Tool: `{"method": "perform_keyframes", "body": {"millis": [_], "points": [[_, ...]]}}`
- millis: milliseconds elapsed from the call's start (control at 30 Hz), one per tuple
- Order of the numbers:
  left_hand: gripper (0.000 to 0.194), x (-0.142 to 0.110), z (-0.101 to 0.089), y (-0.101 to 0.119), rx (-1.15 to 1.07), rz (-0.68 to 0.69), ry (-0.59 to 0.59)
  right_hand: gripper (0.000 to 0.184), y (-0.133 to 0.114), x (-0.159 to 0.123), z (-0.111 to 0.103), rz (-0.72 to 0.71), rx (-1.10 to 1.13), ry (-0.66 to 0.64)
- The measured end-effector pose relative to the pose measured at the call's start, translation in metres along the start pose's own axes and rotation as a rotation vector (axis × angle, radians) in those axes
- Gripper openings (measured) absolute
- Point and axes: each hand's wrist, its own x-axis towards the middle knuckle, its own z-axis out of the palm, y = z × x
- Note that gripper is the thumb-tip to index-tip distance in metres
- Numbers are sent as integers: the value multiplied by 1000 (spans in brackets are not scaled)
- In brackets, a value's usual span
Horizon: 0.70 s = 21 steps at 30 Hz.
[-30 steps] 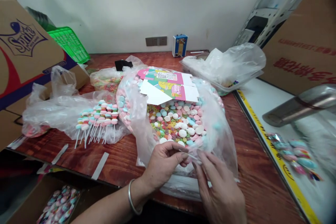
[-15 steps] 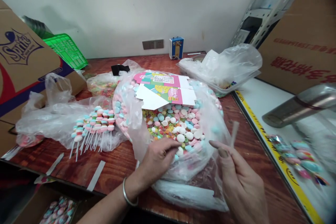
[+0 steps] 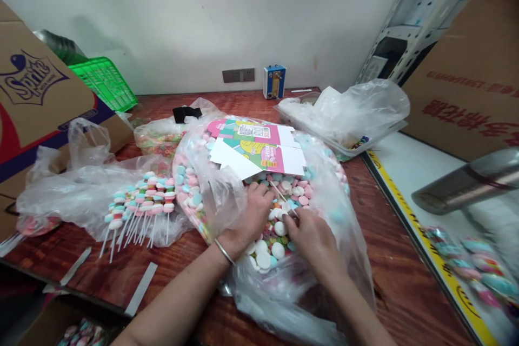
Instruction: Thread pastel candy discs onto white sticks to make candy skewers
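Note:
My right hand (image 3: 310,235) pinches a thin white stick (image 3: 278,191) that slants up and left over the candies. Beside it, my left hand (image 3: 256,208) reaches into the pile with fingers curled down; what its fingertips grip, if anything, is hidden. Under both hands lie loose white, pink and blue marshmallows (image 3: 278,250) mixed with small coloured rings, inside a large clear plastic bag (image 3: 340,248). A flattened printed carton (image 3: 259,146) rests on top of the pile, just beyond my hands.
Several marshmallow skewers (image 3: 141,197) lie on plastic at the left, near a Sprite box (image 3: 36,86). At the back right stands a plastic-covered tray (image 3: 344,113). A metal flask (image 3: 466,181) and wrapped sweets (image 3: 478,265) are on the white surface at the right.
Both hands were together at the near edge of the bag, then drew apart. Now they are farther forward over the candies, and a white stick shows in my right hand.

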Motion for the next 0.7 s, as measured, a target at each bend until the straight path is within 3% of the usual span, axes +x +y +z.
{"method": "perform_keyframes", "body": {"millis": [133,200,267,333,433,533,700], "points": [[11,1,3,-2,-146,-28,29,18,-5,1,4,1,33,27],[15,-2,-3,-3,-368,-68,97,18,-4,-1,1,-7,103,25],[16,-6,-10,-2,-682,-199,148,23,-2,-6,-4,-21,187,7],[17,-10,-17,1,-1071,-393,102,31,-1,-13,-10,-51,340,-18],[33,-17,-25,8,-1514,-615,-75,36,-3,-25,-16,-74,705,-41],[39,-23,-30,16,-1642,-692,-132,34,-6,-30,-17,-48,864,-46],[48,-29,-25,22,-1744,-609,-126,34,-12,-27,-17,-31,772,15]]}}
